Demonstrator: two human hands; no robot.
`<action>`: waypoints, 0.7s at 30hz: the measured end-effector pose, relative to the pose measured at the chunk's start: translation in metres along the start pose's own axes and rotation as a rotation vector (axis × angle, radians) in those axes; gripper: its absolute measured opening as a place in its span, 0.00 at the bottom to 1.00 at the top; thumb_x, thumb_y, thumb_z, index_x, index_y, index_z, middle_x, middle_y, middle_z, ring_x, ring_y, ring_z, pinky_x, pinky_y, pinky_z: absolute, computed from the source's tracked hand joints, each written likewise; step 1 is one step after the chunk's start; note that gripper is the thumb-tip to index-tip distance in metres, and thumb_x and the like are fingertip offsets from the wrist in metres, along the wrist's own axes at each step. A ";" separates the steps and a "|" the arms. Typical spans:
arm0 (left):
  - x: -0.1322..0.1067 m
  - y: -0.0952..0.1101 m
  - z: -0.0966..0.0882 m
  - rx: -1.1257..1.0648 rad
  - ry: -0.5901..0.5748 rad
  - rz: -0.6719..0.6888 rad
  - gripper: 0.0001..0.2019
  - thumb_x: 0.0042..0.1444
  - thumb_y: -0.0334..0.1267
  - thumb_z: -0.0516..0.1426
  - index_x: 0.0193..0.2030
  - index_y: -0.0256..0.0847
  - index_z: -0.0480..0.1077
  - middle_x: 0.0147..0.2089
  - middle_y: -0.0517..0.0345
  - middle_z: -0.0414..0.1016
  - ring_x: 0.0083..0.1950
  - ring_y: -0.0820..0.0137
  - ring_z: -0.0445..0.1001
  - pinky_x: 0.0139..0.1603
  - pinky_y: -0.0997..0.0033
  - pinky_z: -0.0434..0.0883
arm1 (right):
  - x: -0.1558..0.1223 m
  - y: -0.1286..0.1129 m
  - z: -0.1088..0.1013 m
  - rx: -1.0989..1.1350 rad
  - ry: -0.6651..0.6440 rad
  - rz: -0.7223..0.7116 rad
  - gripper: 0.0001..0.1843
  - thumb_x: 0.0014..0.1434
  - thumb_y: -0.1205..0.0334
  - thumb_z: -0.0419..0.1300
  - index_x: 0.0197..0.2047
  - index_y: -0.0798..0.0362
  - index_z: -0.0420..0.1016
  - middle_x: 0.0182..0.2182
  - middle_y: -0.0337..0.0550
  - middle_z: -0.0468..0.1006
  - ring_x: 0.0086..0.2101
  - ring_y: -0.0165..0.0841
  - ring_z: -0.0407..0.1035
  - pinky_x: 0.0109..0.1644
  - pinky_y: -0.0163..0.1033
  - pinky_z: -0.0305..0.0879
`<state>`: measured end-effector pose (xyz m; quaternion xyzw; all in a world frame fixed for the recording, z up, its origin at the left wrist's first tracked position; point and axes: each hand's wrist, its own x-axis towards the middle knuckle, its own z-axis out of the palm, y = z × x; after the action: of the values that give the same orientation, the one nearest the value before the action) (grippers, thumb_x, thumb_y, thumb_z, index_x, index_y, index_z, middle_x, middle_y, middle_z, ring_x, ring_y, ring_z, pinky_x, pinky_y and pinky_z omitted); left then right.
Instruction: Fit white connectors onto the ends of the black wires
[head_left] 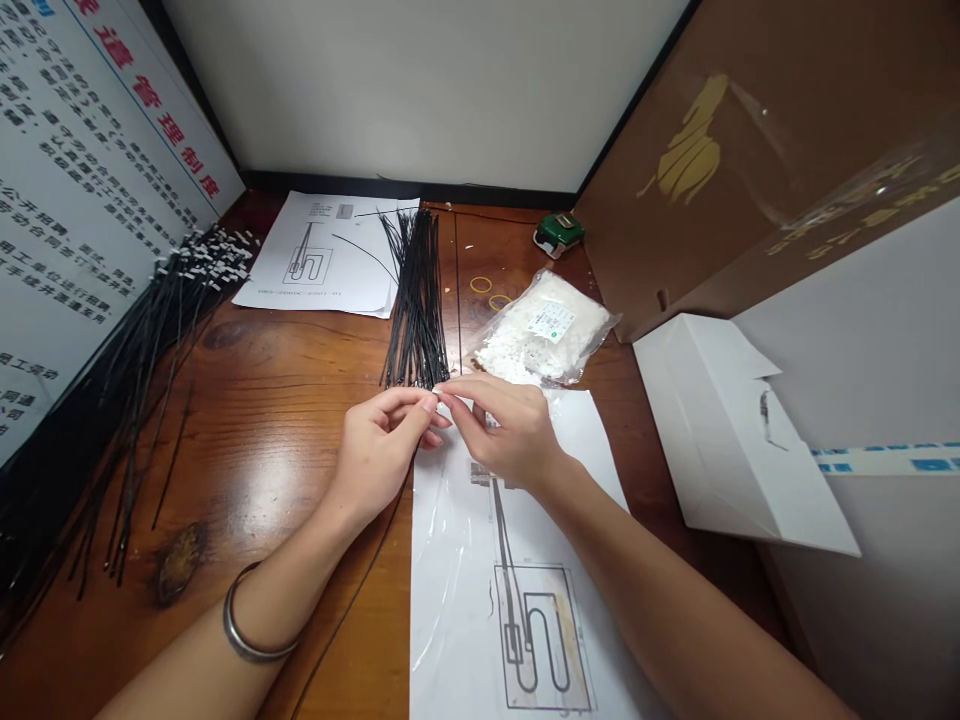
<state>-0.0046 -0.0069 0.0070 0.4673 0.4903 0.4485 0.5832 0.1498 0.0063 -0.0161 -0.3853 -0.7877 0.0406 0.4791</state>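
My left hand (386,440) pinches a thin black wire (358,592), which trails from under it down to the bottom edge. Fingertip to fingertip with it, my right hand (506,420) is closed on a tiny white connector (437,390) at the wire's end. How far the wire sits in the connector is hidden by my fingers. Just beyond my hands lies a bundle of black wires (415,300). A clear bag of small white connectors (551,325) rests behind my right hand, some spilling from its mouth. Under my hands is a printed drawing sheet (450,610).
Wires with white ends (206,262) are heaped at the left by a printed board (67,150). Another drawing sheet (270,285), yellow rubber bands (481,285) and a green tape measure (559,233) lie at the back. A white open box (720,430) and brown carton (750,130) stand right.
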 end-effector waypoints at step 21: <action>0.011 0.043 -0.042 0.418 0.017 0.026 0.16 0.58 0.43 0.55 0.50 0.39 0.74 0.40 0.52 0.79 0.24 0.74 0.71 0.21 0.74 0.68 | 0.033 0.013 -0.064 -0.119 0.080 0.669 0.12 0.58 0.56 0.58 0.39 0.52 0.79 0.20 0.38 0.72 0.17 0.27 0.59 0.22 0.36 0.56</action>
<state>-0.0476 0.0147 0.0438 0.5806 0.5715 0.3485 0.4635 0.1999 0.0171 0.0362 -0.6508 -0.5992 0.1343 0.4465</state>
